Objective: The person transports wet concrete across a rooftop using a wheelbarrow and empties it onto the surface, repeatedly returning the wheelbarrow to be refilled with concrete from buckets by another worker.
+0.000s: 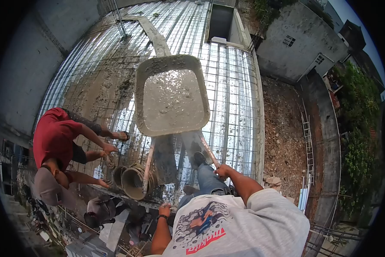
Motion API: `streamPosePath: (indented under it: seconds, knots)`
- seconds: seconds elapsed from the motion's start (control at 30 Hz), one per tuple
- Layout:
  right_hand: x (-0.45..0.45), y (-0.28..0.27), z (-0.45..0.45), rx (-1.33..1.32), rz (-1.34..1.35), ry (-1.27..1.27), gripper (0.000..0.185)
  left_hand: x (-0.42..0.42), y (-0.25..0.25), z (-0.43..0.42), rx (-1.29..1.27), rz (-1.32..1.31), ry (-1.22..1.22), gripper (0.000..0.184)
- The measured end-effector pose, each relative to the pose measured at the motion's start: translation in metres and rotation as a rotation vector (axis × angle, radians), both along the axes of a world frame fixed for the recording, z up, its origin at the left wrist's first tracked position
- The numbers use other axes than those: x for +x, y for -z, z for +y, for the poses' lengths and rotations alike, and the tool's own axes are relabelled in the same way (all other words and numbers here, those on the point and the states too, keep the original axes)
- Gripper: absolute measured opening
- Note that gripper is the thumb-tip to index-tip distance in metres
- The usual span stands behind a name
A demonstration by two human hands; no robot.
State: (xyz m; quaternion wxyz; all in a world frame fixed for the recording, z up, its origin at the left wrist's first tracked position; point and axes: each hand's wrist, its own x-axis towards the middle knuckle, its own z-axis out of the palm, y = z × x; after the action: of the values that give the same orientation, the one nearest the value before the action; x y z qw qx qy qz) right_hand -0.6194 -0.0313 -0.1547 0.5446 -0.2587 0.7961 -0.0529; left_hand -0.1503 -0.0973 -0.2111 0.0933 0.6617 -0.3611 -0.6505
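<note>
Near the deck's edge (pixel 258 124), the right hand (pixel 221 171) wraps its fingers round a wheelbarrow handle (pixel 208 150); buckets (pixel 133 181) crowd the left hand (pixel 164 209), its fingers unclear.

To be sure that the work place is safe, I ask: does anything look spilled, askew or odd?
The left handle has no hand on it, odd with the tray full of wet mix; the right hand holds the right handle, the left hand is off. Clumps on the floor, left of the tray, may be spillage.
</note>
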Motion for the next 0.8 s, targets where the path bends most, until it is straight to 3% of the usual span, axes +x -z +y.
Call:
streamPosePath:
  seconds: [0.1,0.17,0.27,0.37,0.47,0.6,0.8]
  knots:
    - [0.006,-0.007,-0.003,-0.077,0.182,-0.200,0.050,-0.005,-0.022,0.000,-0.059,-0.111,0.131,0.026]
    - [0.009,-0.015,-0.003,-0.059,0.231,-0.243,0.050,-0.007,-0.023,0.000,-0.040,-0.038,0.066,0.026]
    - [0.006,-0.026,-0.003,-0.004,0.007,-0.083,0.051,-0.004,-0.019,0.000,-0.016,-0.023,0.061,0.026]
    - [0.000,-0.025,-0.005,0.061,0.052,-0.039,0.051,-0.002,-0.005,0.001,0.005,0.030,0.004,0.028]
    - [-0.002,0.001,0.000,0.004,-0.084,0.115,0.049,0.002,0.003,-0.003,0.023,0.047,-0.006,0.030]
    - [0.005,-0.014,0.004,-0.085,0.152,-0.171,0.044,0.000,0.007,-0.005,-0.002,0.011,0.011,0.033]
    - [0.000,-0.019,0.003,0.017,0.006,0.031,0.044,-0.003,0.005,-0.008,0.039,0.046,0.021,0.037]
